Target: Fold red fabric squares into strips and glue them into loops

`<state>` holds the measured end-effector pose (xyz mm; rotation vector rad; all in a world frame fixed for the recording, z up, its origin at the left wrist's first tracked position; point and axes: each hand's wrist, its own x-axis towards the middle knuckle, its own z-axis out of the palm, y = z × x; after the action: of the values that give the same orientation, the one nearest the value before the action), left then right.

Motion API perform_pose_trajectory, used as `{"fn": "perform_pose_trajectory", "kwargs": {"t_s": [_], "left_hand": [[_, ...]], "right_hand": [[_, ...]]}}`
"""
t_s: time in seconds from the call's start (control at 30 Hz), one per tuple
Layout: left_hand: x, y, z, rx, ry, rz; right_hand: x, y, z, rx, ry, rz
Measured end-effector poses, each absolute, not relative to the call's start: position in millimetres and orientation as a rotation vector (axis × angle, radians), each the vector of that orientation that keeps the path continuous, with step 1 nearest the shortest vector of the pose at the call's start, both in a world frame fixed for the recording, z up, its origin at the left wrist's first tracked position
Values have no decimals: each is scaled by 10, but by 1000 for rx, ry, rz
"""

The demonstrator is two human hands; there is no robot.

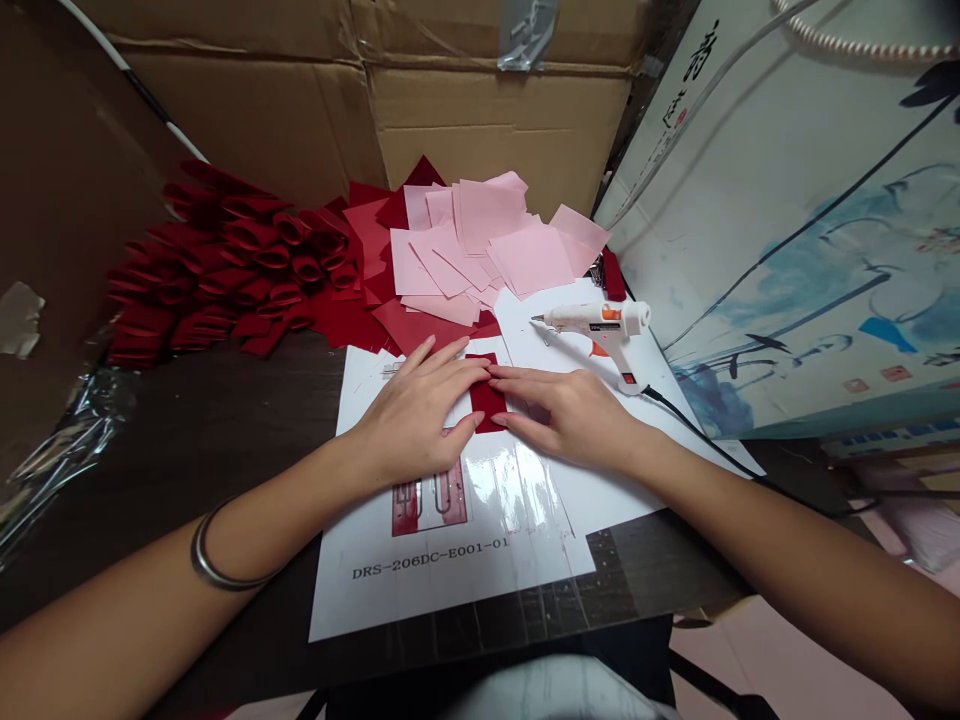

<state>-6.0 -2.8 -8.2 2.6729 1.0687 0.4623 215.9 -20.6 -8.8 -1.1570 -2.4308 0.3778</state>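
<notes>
A small dark red paper piece (486, 398) lies on a white laminated sheet (450, 560) in front of me. My left hand (416, 410) rests flat on its left side, fingers stretched out over the paper. My right hand (566, 412) lies flat on its right side, fingertips pressing the red piece. Both hands touch the same piece and meet over it. A silver bangle (214, 560) sits on my left wrist.
A white glue gun (600, 325) lies on white paper to the right, its black cord (697, 435) trailing off. Pink paper squares (487, 245) and dark red squares are heaped behind. Rolled red pieces (225, 270) pile at left. Cardboard boxes (420, 110) and a printed panel (810, 230) wall the space.
</notes>
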Motion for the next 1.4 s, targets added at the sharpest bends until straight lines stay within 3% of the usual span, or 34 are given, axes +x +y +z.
{"fn": "perform_pose_trajectory", "kwargs": {"t_s": [0.67, 1.0, 1.4], "left_hand": [[-17, -84, -18, 2851, 1115, 370], [-39, -56, -22, 2803, 1143, 302], [-68, -26, -79, 2765, 1114, 461]], "right_hand": [[2109, -494, 9, -1063, -2735, -20], [2128, -477, 13, -1085, -2682, 173], [2168, -386, -24, -1052, -2499, 419]]}}
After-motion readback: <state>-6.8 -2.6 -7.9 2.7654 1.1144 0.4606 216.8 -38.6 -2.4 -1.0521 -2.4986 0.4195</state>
